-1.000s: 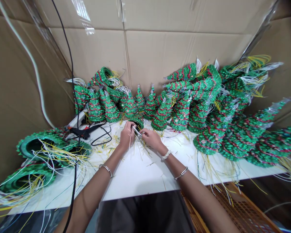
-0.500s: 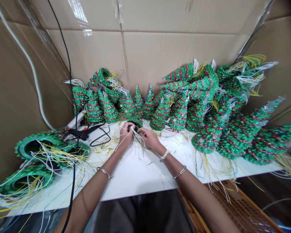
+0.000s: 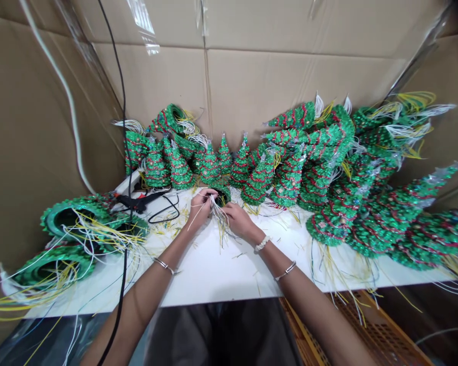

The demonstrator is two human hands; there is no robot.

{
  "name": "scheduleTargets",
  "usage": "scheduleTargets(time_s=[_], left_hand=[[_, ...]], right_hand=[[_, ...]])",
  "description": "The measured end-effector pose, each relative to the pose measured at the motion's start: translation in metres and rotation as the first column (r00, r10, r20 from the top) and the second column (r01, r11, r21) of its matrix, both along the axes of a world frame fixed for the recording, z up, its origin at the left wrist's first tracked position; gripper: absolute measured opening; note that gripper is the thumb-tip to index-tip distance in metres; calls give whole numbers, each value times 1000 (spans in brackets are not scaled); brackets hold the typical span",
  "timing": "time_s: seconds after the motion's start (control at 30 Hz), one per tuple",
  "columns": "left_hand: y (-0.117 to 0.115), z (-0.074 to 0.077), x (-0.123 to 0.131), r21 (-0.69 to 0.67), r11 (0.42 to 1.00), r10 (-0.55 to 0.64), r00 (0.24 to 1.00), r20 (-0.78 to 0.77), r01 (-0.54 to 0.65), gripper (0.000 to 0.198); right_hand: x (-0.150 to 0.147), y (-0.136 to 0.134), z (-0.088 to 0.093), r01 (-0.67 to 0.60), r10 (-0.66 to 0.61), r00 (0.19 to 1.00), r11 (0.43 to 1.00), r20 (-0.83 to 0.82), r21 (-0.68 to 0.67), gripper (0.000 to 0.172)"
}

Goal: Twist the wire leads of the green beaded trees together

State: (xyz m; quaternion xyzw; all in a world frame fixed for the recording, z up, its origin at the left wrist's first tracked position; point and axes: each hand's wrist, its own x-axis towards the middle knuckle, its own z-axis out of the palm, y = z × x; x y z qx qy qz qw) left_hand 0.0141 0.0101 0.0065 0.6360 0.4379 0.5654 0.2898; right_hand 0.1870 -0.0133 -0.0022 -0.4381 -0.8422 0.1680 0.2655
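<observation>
My left hand (image 3: 199,207) and my right hand (image 3: 238,219) meet over the white table (image 3: 217,274), both pinched on a bunch of thin white and yellow wires (image 3: 218,213). The wires come out of the open bottom of a small green glitter Christmas tree (image 3: 222,193) lying on its side between the two hands. Cut wire ends lie scattered on the table around them. Each wrist wears a bracelet.
Several small green trees (image 3: 209,165) stand in a row behind my hands. A heap of bigger trees (image 3: 347,183) fills the right side. Trees with trailing wires (image 3: 72,223) lie at the left. A black and red tool (image 3: 137,201) and black cable (image 3: 120,178) lie left. Cardboard walls (image 3: 252,76) surround. An orange crate (image 3: 351,325) sits below right.
The hands have stayed together on the wires, with the fingers shifting a little along the bunch. The view has moved slightly; nothing else has changed.
</observation>
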Motion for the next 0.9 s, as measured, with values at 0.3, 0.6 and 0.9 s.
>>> scheduleTargets(time_s=[0.3, 0.6, 0.9], left_hand=[[5, -3, 2, -106, 992, -33, 968, 248, 61, 24], [-4, 3, -1, 91, 995, -38, 998, -46, 42, 18], [8, 5, -7, -47, 999, -7, 974, 228, 19, 37]], right_hand=[[1, -2, 4, 84, -82, 996, 995, 45, -52, 41], [0, -1, 6, 11, -9, 998, 1000, 70, -18, 36], [-2, -11, 10, 69, -64, 988, 997, 139, -34, 34]])
